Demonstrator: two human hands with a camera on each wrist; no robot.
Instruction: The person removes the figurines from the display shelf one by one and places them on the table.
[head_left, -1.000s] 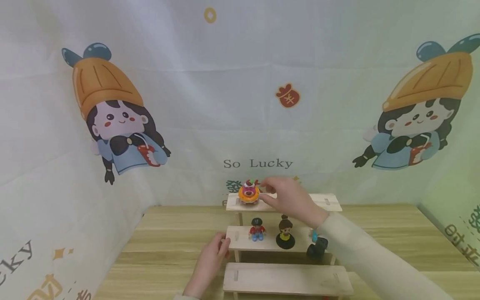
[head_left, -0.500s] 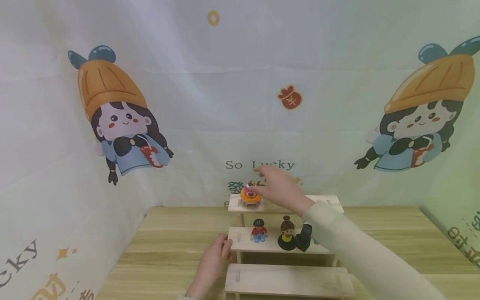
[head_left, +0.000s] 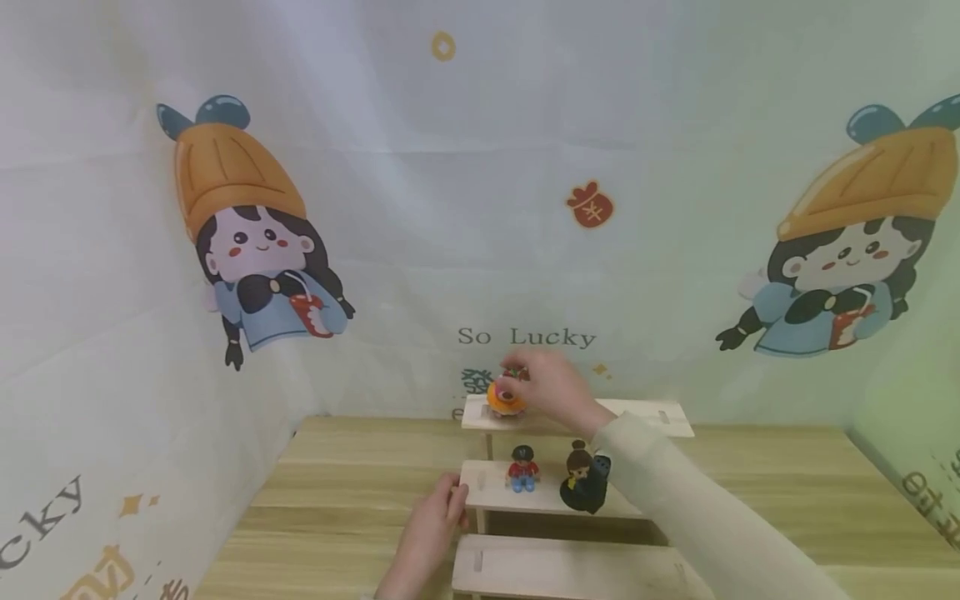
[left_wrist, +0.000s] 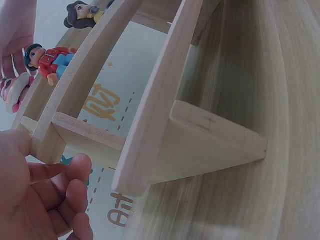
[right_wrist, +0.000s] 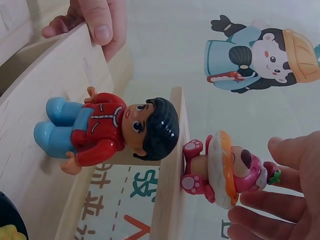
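My left hand grips the left end of the wooden tiered stand's middle shelf; in the right wrist view its thumb lies on the board. My right hand is at the top shelf's left end, around the head of a pink toy bear in an orange swim ring. In the right wrist view the thumb stands apart from the bear, with the other fingers loosely bent behind it. The bear sits on the top shelf. Below, a toy figure in a red jacket sits on the middle shelf.
A brown-haired figure on a black base stands on the middle shelf, partly covered by the dark wrist camera. The lowest shelf is in front. A printed cloth hangs behind the wooden table.
My right hand has gone from the bear's right side, up over it, and down around its head. The left hand keeps its grip. The sleeve now hides a turquoise thing on the middle shelf.
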